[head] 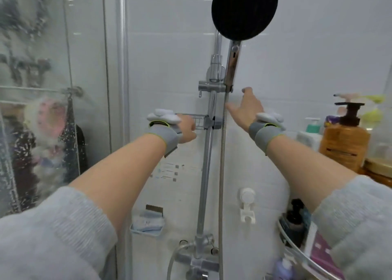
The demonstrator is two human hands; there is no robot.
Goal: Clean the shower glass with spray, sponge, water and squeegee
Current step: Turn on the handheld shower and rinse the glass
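White tiled wall (318, 46), chrome riser rail (206, 163), corner shelf (292, 240) of bottles.

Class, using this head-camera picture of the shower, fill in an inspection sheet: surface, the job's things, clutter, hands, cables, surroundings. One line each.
Surface: shower glass at left, covered in foam streaks and droplets.
Job's things: shower head sits in its holder on the rail; spray, sponge and squeegee: nothing seen.
Clutter: amber pump bottle and other bottles on the right shelf; blue soap dish low on the wall; white suction hook.
Hands: left hand curled near the small wire basket, contact unclear; right hand open, reaching toward the shower handle, not touching.
Cables: metal shower hose hangs straight down.
Surroundings: white tiled wall; tap below.
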